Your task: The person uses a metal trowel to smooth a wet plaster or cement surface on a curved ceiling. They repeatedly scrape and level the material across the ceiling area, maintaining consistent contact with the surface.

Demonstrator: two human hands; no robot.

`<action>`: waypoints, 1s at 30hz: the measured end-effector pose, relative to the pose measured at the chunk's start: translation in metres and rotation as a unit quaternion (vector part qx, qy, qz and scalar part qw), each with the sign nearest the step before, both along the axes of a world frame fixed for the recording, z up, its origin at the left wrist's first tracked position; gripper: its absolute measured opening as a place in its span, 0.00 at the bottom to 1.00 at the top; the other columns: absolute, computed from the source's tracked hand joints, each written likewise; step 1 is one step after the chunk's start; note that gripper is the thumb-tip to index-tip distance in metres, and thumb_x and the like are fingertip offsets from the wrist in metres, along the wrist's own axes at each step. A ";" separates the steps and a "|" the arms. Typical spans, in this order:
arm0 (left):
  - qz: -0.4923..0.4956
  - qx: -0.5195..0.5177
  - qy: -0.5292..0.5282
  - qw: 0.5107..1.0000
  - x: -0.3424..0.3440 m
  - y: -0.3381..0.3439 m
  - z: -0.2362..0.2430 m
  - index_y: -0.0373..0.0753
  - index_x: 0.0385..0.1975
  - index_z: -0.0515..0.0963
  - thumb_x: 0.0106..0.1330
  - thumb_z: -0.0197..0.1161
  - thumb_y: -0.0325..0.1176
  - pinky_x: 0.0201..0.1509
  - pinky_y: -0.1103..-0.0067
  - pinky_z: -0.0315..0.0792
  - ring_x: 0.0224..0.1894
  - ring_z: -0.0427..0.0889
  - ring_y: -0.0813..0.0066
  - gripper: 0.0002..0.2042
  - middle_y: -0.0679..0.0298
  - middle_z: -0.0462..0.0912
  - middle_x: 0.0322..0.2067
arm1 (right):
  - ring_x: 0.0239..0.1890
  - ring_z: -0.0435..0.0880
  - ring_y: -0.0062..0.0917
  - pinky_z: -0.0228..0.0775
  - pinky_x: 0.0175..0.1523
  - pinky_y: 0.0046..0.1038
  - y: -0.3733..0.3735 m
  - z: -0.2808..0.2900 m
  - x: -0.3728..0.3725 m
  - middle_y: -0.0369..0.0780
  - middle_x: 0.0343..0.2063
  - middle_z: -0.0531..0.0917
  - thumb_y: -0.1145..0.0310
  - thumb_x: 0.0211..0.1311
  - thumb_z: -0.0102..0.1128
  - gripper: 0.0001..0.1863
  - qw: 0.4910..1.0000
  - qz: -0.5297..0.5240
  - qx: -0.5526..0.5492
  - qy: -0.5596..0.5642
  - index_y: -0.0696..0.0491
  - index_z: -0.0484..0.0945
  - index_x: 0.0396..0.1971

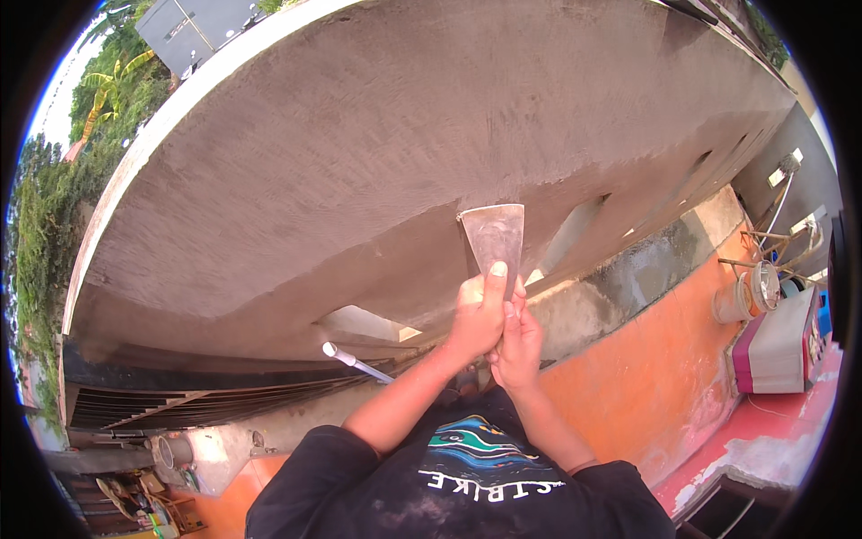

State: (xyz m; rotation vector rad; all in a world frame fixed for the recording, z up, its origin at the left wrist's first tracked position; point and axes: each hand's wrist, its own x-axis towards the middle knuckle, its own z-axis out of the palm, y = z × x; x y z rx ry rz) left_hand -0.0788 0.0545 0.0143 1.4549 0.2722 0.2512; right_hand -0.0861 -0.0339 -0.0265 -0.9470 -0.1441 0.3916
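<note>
A wide putty knife (494,232) with a flared, cement-smeared blade points up at the grey plastered surface (359,162). Its blade edge lies against or just in front of the plaster; I cannot tell which. My left hand (480,314) is closed round the lower part of the knife, thumb pressed along the blade face. Close beside it, my right hand (518,346) is closed too, its fingers against the same tool at the handle. The handle itself is hidden by both hands. Ridges and a darker, smoother band mark the plaster near the blade.
A white pipe (355,361) sticks up left of my forearm. Light openings (364,322) pierce the plastered surface. To the right are an orange wall (628,382), a cement-stained bucket (765,286) and a grey-and-maroon box-like object (777,346). Dark slats (135,409) run at lower left.
</note>
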 end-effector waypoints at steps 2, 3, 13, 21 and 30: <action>-0.017 0.009 -0.007 1.000 0.010 -0.001 0.017 0.34 0.28 0.75 0.77 0.42 0.49 0.28 0.80 0.69 0.22 0.72 0.81 0.25 0.67 0.74 0.17 | 0.13 0.65 0.08 0.56 0.15 0.14 -0.002 0.011 0.010 0.32 0.21 0.75 0.59 0.77 0.43 0.15 0.999 -0.006 0.021 -0.024 0.55 0.73 0.44; -0.030 0.004 -0.023 0.999 0.017 -0.002 0.027 0.34 0.28 0.75 0.77 0.42 0.50 0.28 0.80 0.69 0.22 0.72 0.81 0.26 0.67 0.74 0.17 | 0.13 0.65 0.08 0.56 0.15 0.14 -0.005 0.017 0.020 0.31 0.21 0.75 0.59 0.77 0.43 0.15 0.998 -0.005 0.040 -0.049 0.55 0.73 0.45; 0.001 0.001 0.036 0.999 -0.013 -0.011 -0.003 0.33 0.30 0.75 0.78 0.41 0.50 0.29 0.80 0.70 0.24 0.74 0.80 0.26 0.66 0.76 0.21 | 0.13 0.63 0.09 0.56 0.17 0.15 -0.013 -0.001 -0.013 0.30 0.19 0.73 0.64 0.76 0.46 0.17 0.998 0.005 0.033 0.054 0.57 0.71 0.58; -0.008 0.016 -0.018 1.000 0.003 0.011 0.007 0.33 0.27 0.75 0.78 0.40 0.48 0.31 0.79 0.71 0.25 0.74 0.79 0.26 0.66 0.75 0.20 | 0.15 0.66 0.09 0.56 0.18 0.16 0.012 0.010 0.004 0.30 0.19 0.73 0.62 0.76 0.47 0.12 1.000 -0.006 0.003 0.014 0.56 0.75 0.41; -0.052 -0.001 -0.078 0.996 0.011 0.000 0.052 0.33 0.31 0.75 0.78 0.42 0.46 0.29 0.80 0.70 0.24 0.72 0.81 0.23 0.66 0.76 0.21 | 0.14 0.65 0.09 0.56 0.17 0.14 -0.005 0.043 0.020 0.32 0.21 0.75 0.59 0.77 0.44 0.14 0.997 0.009 0.036 -0.062 0.54 0.72 0.39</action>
